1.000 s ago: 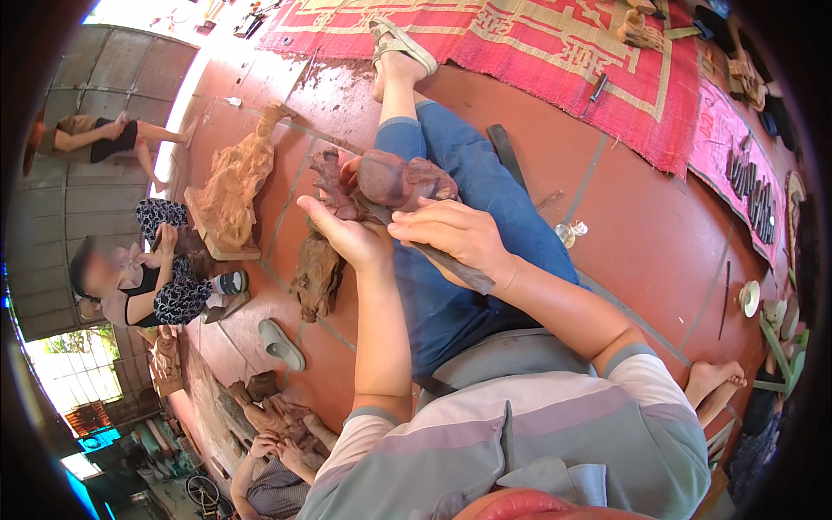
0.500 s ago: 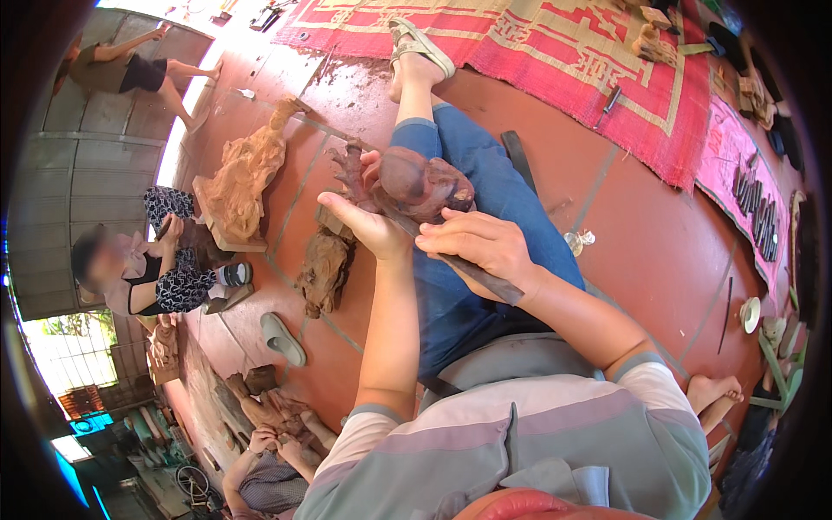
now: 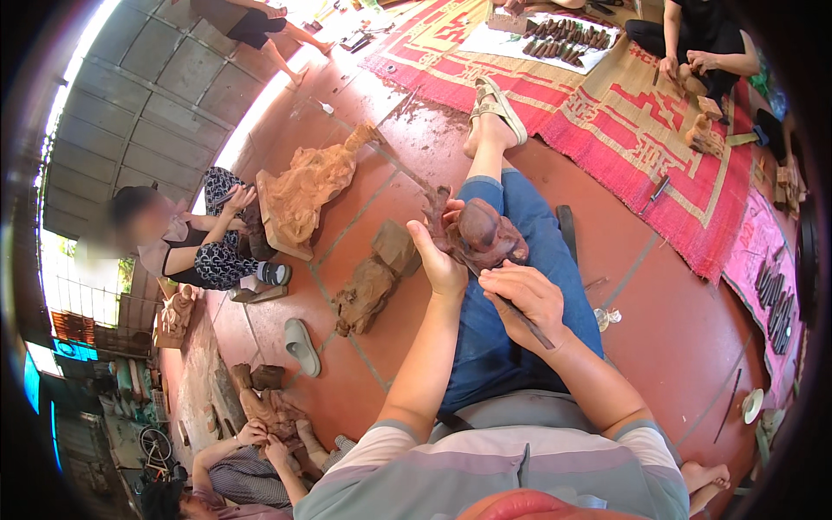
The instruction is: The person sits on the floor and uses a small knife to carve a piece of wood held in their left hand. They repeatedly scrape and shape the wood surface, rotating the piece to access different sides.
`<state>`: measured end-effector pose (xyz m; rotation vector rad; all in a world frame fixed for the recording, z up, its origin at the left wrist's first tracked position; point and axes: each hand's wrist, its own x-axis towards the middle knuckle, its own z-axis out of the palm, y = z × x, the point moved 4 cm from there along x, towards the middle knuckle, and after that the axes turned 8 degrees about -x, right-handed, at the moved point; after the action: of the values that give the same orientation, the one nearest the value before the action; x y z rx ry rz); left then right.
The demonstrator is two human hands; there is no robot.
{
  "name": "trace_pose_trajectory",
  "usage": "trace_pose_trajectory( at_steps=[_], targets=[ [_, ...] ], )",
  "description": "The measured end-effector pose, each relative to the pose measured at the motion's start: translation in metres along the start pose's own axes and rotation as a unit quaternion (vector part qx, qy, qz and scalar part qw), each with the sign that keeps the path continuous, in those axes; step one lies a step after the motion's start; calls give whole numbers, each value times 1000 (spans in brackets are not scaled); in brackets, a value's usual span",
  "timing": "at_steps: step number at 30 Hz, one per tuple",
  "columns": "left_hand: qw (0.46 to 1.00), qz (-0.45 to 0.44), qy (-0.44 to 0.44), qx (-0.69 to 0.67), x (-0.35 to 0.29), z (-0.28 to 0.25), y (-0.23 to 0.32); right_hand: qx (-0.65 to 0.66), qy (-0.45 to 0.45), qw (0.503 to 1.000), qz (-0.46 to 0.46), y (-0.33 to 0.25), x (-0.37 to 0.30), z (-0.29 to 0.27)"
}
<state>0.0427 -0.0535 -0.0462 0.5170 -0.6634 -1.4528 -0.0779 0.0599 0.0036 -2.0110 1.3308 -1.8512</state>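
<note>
A dark red-brown wood carving (image 3: 479, 227) with a smooth rounded bulge and a knobbly branching end rests on my jeans-clad thigh. My left hand (image 3: 444, 264) holds it from its left side, thumb up and the other fingers partly hidden behind it. In my right hand (image 3: 530, 296) is a long, narrow, dark file-like tool (image 3: 527, 326). Its back end sticks out below my palm, and its front end meets the carving's lower edge, partly covered by my fingers.
Left of my legs lie a rough wooden carving (image 3: 368, 290), a grey slipper (image 3: 302, 347) and a large light-brown carving (image 3: 312, 191). Co-workers sit at the left, lower left and upper right. A red patterned mat (image 3: 598, 130) and a pink cloth with tools (image 3: 763, 286) lie right.
The view has shifted, so the surroundings sit further right and more of the mat shows. My hands still hold the carving and tool; the tool now points more steeply.
</note>
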Motion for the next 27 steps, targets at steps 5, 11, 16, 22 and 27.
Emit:
trace_pose_trajectory(
  at_steps=[5,11,16,22,27],
  targets=[
    [999,10,-23,24,-1,1,-1,-23,26,999,8,10,-4,1],
    [995,47,2,85,1,2,-2,88,-1,990,110,31,-21,1],
    [993,63,23,93,-3,14,6,86,62,993,52,25,-20,3],
    [987,83,53,125,-5,25,4,116,20,992,39,33,-29,3],
    [992,64,26,106,-1,9,8,141,36,989,38,34,-26,-2]
  ],
)
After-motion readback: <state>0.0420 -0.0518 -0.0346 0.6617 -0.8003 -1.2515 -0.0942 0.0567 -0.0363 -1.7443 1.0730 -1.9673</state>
